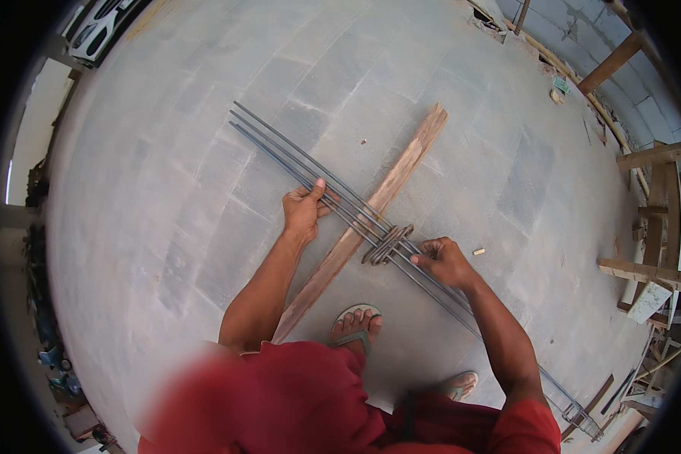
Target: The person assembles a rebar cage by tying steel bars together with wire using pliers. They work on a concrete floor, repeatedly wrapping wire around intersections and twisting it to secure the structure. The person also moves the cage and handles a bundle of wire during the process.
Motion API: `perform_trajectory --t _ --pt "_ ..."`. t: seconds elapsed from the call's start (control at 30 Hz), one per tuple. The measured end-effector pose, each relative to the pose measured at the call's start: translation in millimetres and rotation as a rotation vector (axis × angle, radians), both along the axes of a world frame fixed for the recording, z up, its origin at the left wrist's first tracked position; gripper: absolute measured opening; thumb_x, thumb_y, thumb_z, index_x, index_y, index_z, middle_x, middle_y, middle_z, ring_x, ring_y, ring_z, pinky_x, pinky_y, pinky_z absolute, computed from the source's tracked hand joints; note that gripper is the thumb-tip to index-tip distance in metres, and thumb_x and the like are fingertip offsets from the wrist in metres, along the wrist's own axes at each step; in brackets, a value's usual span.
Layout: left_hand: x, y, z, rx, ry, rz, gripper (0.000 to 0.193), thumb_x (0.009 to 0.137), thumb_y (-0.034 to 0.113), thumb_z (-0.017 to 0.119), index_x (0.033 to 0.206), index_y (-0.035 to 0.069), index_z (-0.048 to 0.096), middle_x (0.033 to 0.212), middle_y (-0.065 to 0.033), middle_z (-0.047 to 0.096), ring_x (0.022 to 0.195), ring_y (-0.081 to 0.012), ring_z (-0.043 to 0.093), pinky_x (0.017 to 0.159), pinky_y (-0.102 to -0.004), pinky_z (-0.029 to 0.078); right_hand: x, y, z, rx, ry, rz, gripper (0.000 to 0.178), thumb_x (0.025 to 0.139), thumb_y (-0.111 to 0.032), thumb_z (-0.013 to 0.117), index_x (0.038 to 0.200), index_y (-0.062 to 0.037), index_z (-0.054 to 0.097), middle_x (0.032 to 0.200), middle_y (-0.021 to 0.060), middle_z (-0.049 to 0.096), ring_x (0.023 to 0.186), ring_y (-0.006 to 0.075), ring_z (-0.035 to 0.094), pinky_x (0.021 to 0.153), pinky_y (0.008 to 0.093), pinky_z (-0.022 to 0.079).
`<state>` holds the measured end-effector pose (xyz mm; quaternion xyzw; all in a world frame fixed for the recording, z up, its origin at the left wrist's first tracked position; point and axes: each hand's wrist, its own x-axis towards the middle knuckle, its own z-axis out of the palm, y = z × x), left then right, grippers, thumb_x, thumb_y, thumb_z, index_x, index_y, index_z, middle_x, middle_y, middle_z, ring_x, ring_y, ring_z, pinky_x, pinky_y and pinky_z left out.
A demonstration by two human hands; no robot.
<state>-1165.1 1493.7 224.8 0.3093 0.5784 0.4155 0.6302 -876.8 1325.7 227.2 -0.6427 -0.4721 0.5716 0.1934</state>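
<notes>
Several long thin steel bars (pixel 274 145) run diagonally from the upper left to the lower right, lying across a wooden beam (pixel 409 155) on the floor. Left of the beam, my left hand (pixel 303 210) is closed around the bars, thumb on top and fingers partly hidden beneath. A cluster of bent metal stirrups (pixel 388 245) is bunched around the bars just right of the beam. Beside it, my right hand (pixel 443 261) is closed with its fingertips at the bars; the grip is partly hidden. My right forearm covers part of their lower stretch.
Grey paving (pixel 204 189) spreads around me, and my sandalled feet stand near the beam's lower end. More metal stirrups (pixel 587 427) sit around the bars' far lower-right end. Wooden framing (pixel 658 219) lines the right side. A small yellowish piece (pixel 479 252) lies on the floor.
</notes>
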Motion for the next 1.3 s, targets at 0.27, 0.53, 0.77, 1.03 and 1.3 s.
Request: perform_trajectory --t 0.27,0.53,0.77,1.03,1.3 --pt "-16.7 -1.0 -1.1 -0.057 -0.050 -0.048 0.027 0.105 0.020 0.069 0.103 -0.006 0.064 0.090 -0.0174 0.071 0.088 -0.0321 0.077 0.076 -0.0414 0.066 5.6 -5.6 -15.7 -0.076 0.152 -0.123 0.027 0.097 -0.030 0.081 0.094 -0.0032 0.082 0.075 0.0009 0.070 0.070 0.0103 0.058 0.068 0.0316 0.049" --pt "-24.0 -1.1 -5.5 -0.011 -0.080 0.019 0.021 0.101 0.016 0.074 0.091 0.001 0.064 0.082 -0.0145 0.071 0.077 -0.0273 0.076 0.063 -0.0370 0.064 10.3 -8.7 -11.1 -0.130 0.107 -0.037 0.028 0.098 -0.030 0.079 0.098 -0.0022 0.083 0.080 0.0036 0.075 0.075 0.0127 0.062 0.075 0.0345 0.053" --pt "-14.1 13.0 -22.4 0.025 -0.154 -0.137 0.019 0.101 0.022 0.076 0.097 0.006 0.066 0.087 -0.0096 0.071 0.087 -0.0238 0.072 0.077 -0.0361 0.059 27.8 -24.4 -24.6 -0.092 0.234 -0.178 0.028 0.097 -0.028 0.079 0.095 -0.0001 0.083 0.081 0.0074 0.077 0.076 0.0154 0.068 0.074 0.0360 0.055" --pt "-70.8 56.1 -99.8 -0.045 -0.218 -0.212 0.063 0.103 0.037 0.072 0.146 -0.004 0.052 0.140 -0.0140 0.054 0.127 -0.0237 0.050 0.111 -0.0384 0.040 11.9 -20.7 -80.4 0.284 0.007 -0.142 0.030 0.084 -0.027 0.085 0.090 0.0016 0.079 0.089 0.0206 0.077 0.086 0.0303 0.075 0.076 0.0418 0.057" --pt "-72.7 62.8 -93.3 0.006 -0.113 -0.228 0.048 0.105 0.037 0.070 0.133 0.000 0.062 0.117 -0.0074 0.060 0.115 -0.0188 0.052 0.105 -0.0373 0.036 -13.2 -14.7 -101.1 0.356 -0.121 -0.197 0.038 0.085 -0.036 0.083 0.090 0.0020 0.079 0.091 0.0217 0.075 0.093 0.0386 0.074 0.082 0.0455 0.057"
